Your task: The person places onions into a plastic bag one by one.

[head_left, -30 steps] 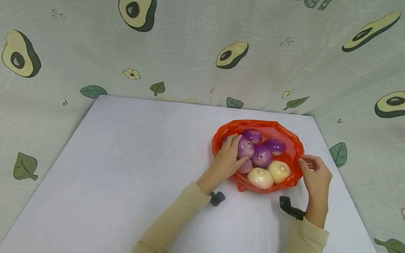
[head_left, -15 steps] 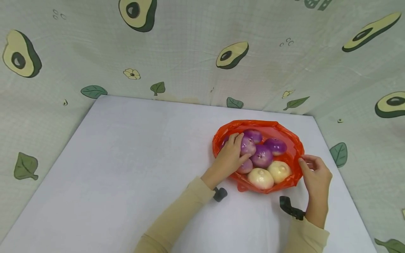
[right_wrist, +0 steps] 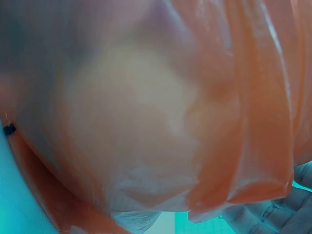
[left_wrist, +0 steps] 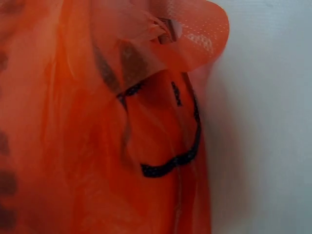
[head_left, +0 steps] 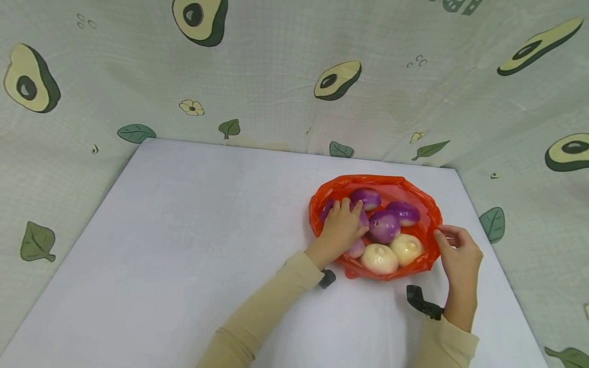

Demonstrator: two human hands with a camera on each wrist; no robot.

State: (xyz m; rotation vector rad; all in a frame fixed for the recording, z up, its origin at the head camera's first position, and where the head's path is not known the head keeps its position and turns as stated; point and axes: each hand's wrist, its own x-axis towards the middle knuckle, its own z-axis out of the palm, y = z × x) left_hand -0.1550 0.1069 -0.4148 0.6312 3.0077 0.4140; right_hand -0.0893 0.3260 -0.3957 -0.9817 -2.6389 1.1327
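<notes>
A red plastic bag (head_left: 375, 180) stands wide open on the table, its rim rolled outward, holding several glossy purple onions (head_left: 385, 227) and two pale onions (head_left: 379, 259). My left hand (head_left: 339, 230) reaches into the bag's left side, its fingers curled over a purple onion (head_left: 363, 221) that they partly hide. At the right rim, my right hand (head_left: 462, 258) pinches the plastic between thumb and fingers. The left wrist view is filled by the bag's outer wall (left_wrist: 97, 185) with black print. In the right wrist view, fingers (right_wrist: 263, 214) show beneath the bag's edge.
The white table (head_left: 184, 230) extends far to the left of the bag, and its right edge runs close beyond my right hand. An avocado-print cloth (head_left: 271, 76) hangs behind and at the sides. Black wrist mounts (head_left: 423, 304) sit close to the bag's front.
My left hand has shifted slightly right and deeper among the onions, its fingers now covering more of the purple onion. Nearby purple onions moved slightly. My right hand stays on the rim.
</notes>
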